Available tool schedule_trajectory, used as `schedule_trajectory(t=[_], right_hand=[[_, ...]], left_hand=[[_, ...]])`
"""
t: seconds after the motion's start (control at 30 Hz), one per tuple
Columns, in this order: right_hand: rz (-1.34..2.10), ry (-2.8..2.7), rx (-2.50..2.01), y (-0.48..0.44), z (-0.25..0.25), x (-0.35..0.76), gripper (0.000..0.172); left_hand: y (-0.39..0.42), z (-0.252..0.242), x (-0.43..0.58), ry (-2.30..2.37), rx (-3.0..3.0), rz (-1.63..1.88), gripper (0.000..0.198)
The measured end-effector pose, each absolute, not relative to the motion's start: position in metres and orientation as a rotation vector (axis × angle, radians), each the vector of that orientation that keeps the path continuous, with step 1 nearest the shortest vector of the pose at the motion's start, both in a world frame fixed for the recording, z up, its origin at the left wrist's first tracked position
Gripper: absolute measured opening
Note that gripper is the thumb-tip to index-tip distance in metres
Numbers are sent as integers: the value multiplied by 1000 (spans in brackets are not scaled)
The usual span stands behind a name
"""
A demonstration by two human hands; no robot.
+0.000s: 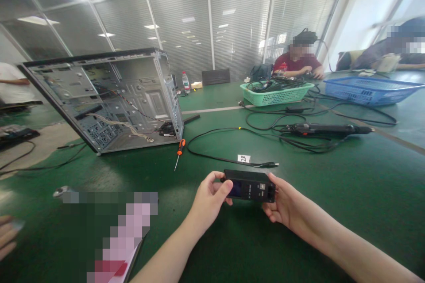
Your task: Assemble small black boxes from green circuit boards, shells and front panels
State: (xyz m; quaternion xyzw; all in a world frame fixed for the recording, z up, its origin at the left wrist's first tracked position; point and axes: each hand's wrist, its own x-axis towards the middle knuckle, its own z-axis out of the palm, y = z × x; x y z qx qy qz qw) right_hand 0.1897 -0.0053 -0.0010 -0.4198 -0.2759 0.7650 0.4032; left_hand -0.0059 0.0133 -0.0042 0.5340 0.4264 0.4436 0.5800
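Note:
A small black box-shaped device (250, 186) with a dark display and a white square on its front is held up between both hands, just above the green table (212, 247). My left hand (210, 192) grips its left end, thumb on the front by the display. At the right end, my right hand (282, 201) has its fingers around the side. Behind the device lies a black cable with a plug (270, 165), next to a white label (244, 158) marked with a number. An orange-and-black screwdriver (180, 148) rests farther left.
An open computer case (156, 97) stands at the left. A black electric screwdriver (328, 129) with looped cable lies right. Behind are a green basket (275, 97) of cables and a blue basket (368, 93). Other people sit beyond; another person's hand (8, 235) is at lower left.

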Motion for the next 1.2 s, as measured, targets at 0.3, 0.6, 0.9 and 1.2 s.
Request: schedule_trajectory(t=[0.3,0.6,0.9,1.2], right_hand=[[1884,-862,-1041,-12,2,186,57],[1871,-871,-1056,-11,6,187,57],[1850,-862,-1059,-10,3,187,58],[1855,-846,-1032,-8,-3,190,51]], left_hand=[[17,-3,-8,1183,1196,1080,65],[17,-4,-8,1183,1204,1076,63],[16,0,-7,1179,1197,1071,61],[18,-4,-7,1154,1236,1105,58]])
